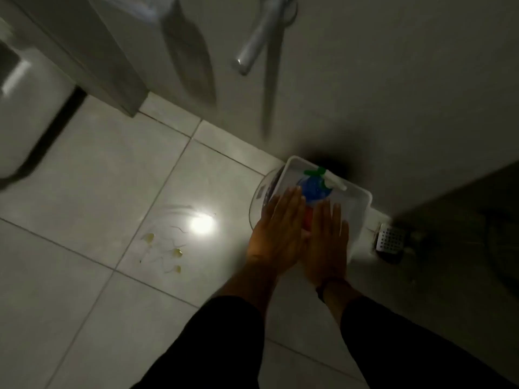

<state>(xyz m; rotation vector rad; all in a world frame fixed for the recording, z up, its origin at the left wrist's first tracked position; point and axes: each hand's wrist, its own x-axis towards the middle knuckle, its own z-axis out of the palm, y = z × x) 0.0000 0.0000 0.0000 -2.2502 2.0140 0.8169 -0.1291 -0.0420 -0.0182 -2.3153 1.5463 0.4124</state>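
My left hand (276, 230) and my right hand (325, 240) reach forward side by side, fingers straight, backs up, over a white plastic bin (358, 211) that stands on the floor against the wall. Inside the bin stands a blue spray bottle (314, 189) with a green and white trigger head (325, 176). A red thing (307, 220) shows between my two hands, mostly hidden. Whether my palms touch anything below cannot be seen.
A round clear lid or basin (257, 204) lies under the bin's left side. A metal floor drain (390, 238) sits to the right. Yellowish spots and hairs (168, 248) mark the white tiles. A toilet (25, 108) stands at far left, a metal door handle (258, 37) above.
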